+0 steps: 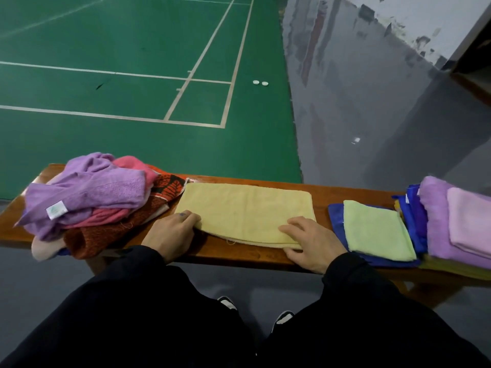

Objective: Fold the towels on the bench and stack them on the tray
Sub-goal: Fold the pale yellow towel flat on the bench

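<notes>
Yellow towel (245,208) lay half-folded mid-bench under both flat, relaxed hands, left hand (170,232) and right hand (310,243); folded stack (438,221) at right end, unfolded heap (98,197) at left.

Towel (245,208) on bench (332,192), between piles

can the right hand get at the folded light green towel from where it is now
Probably yes. The right hand rests on the yellow towel, and the light green towel lies uncovered just to its right on the bench, with nothing between them.
</notes>
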A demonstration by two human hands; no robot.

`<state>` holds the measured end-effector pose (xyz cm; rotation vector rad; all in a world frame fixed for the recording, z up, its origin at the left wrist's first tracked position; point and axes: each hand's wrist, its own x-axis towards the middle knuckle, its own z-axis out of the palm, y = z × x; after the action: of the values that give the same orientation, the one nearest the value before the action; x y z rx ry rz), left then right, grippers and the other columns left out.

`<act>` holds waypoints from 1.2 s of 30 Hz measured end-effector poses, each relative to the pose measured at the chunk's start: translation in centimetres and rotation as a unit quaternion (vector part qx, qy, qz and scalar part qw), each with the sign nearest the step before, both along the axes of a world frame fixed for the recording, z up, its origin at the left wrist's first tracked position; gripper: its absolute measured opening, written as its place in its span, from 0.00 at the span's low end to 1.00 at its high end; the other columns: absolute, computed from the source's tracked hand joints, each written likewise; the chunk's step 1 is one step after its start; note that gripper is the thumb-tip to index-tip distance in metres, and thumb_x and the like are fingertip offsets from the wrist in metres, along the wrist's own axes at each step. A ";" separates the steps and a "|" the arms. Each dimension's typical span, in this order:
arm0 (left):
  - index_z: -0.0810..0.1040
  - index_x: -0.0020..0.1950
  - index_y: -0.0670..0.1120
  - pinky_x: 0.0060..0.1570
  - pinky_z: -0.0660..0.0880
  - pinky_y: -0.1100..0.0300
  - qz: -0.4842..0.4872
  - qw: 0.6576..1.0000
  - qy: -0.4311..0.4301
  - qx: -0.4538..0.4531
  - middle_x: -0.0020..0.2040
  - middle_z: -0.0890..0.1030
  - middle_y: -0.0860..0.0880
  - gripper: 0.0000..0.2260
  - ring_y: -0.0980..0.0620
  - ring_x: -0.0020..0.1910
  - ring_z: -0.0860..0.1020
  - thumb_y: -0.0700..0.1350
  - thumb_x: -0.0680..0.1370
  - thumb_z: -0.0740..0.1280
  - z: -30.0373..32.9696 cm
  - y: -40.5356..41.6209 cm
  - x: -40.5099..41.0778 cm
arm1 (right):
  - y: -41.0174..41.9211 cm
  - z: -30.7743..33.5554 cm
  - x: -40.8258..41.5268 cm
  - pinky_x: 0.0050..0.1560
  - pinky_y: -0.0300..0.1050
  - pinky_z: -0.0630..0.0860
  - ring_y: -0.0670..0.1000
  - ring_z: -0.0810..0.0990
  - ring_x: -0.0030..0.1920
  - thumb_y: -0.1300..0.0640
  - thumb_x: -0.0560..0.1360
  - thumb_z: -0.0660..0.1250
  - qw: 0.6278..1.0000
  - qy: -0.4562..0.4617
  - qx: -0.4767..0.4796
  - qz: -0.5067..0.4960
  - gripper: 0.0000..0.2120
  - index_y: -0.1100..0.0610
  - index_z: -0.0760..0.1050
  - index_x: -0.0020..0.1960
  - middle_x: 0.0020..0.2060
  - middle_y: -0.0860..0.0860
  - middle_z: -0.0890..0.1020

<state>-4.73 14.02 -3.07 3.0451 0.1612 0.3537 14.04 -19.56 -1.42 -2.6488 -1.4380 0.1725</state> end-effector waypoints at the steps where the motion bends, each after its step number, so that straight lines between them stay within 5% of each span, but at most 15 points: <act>1: 0.77 0.52 0.47 0.29 0.76 0.54 -0.007 1.000 -0.004 0.010 0.49 0.81 0.46 0.11 0.42 0.40 0.80 0.44 0.75 0.58 -0.2 0.0 -0.1 | 0.1 0.0 0.0 0.61 0.45 0.79 0.50 0.74 0.67 0.44 0.81 0.62 1.000 -0.008 -0.009 0.004 0.23 0.48 0.71 0.74 0.72 0.47 0.73; 6: 0.76 0.50 0.47 0.30 0.77 0.53 0.051 0.998 -0.022 -0.038 0.48 0.79 0.48 0.09 0.41 0.42 0.80 0.45 0.71 0.64 -0.6 -0.2 -0.4 | -0.1 -0.2 -0.2 0.64 0.46 0.78 0.49 0.77 0.67 0.47 0.81 0.61 0.998 -0.004 0.058 -0.038 0.19 0.50 0.78 0.69 0.70 0.47 0.78; 9: 0.78 0.53 0.51 0.37 0.78 0.55 -0.002 1.000 0.002 -0.029 0.51 0.80 0.52 0.12 0.46 0.45 0.80 0.55 0.74 0.68 -0.3 0.2 -0.8 | -0.4 -0.3 -0.1 0.67 0.46 0.75 0.48 0.74 0.70 0.37 0.78 0.58 0.998 0.021 0.056 -0.026 0.25 0.47 0.78 0.68 0.71 0.44 0.76; 12: 0.80 0.56 0.54 0.41 0.80 0.54 -0.044 0.998 0.027 -0.028 0.53 0.79 0.54 0.17 0.48 0.47 0.79 0.63 0.74 0.67 0.2 1.1 -0.8 | -0.5 -0.2 0.2 0.64 0.47 0.77 0.49 0.76 0.68 0.40 0.79 0.63 0.999 0.016 0.040 -0.005 0.21 0.47 0.78 0.68 0.70 0.46 0.76; 17: 0.82 0.56 0.53 0.45 0.78 0.53 -0.072 0.994 0.071 0.035 0.53 0.83 0.52 0.16 0.46 0.43 0.83 0.55 0.72 0.63 1.0 2.1 -0.2 | -0.3 -0.1 0.1 0.54 0.50 0.83 0.53 0.83 0.60 0.54 0.78 0.69 0.999 -0.038 0.035 0.009 0.15 0.51 0.81 0.65 0.65 0.49 0.82; 20: 0.84 0.53 0.51 0.46 0.79 0.50 -0.069 0.996 0.032 0.054 0.49 0.85 0.50 0.16 0.45 0.37 0.83 0.53 0.74 0.59 1.4 1.9 0.0 | 0.0 0.5 -0.2 0.57 0.50 0.82 0.52 0.84 0.58 0.54 0.81 0.64 0.998 -0.018 0.062 -0.027 0.15 0.51 0.79 0.66 0.63 0.48 0.83; 23: 0.84 0.51 0.49 0.39 0.78 0.55 -0.037 0.999 0.000 0.035 0.45 0.85 0.50 0.14 0.44 0.34 0.82 0.53 0.78 0.61 1.3 1.4 0.1 | 0.3 0.9 -0.3 0.49 0.49 0.80 0.53 0.83 0.46 0.53 0.83 0.61 0.994 0.008 0.077 -0.072 0.15 0.50 0.78 0.68 0.51 0.50 0.86; 26: 0.79 0.57 0.51 0.39 0.79 0.52 0.019 0.999 0.013 -0.035 0.51 0.83 0.50 0.13 0.42 0.41 0.80 0.54 0.79 0.59 0.9 1.7 0.1 | 0.4 1.3 -0.2 0.41 0.50 0.78 0.52 0.80 0.38 0.53 0.84 0.61 0.987 0.019 0.109 -0.119 0.14 0.50 0.77 0.66 0.39 0.50 0.83; 31: 0.80 0.53 0.53 0.48 0.77 0.53 0.001 1.000 0.024 -0.009 0.52 0.82 0.53 0.20 0.47 0.48 0.81 0.66 0.77 0.59 1.5 0.2 0.0 | 0.8 1.8 0.0 0.52 0.47 0.78 0.49 0.79 0.49 0.53 0.84 0.62 0.964 0.100 0.178 -0.169 0.10 0.52 0.79 0.62 0.50 0.47 0.83; 36: 0.77 0.67 0.54 0.63 0.72 0.50 -0.030 0.999 0.027 -0.007 0.63 0.79 0.52 0.33 0.49 0.63 0.75 0.76 0.74 0.57 2.1 -4.3 1.3 | 1.2 2.1 -0.1 0.51 0.44 0.75 0.47 0.78 0.50 0.53 0.83 0.62 0.963 0.104 0.178 -0.174 0.08 0.52 0.79 0.59 0.51 0.46 0.82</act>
<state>-3.41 9.72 -1.02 3.0397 0.0749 0.2657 13.95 -18.34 0.67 -2.4447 -0.8317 0.1376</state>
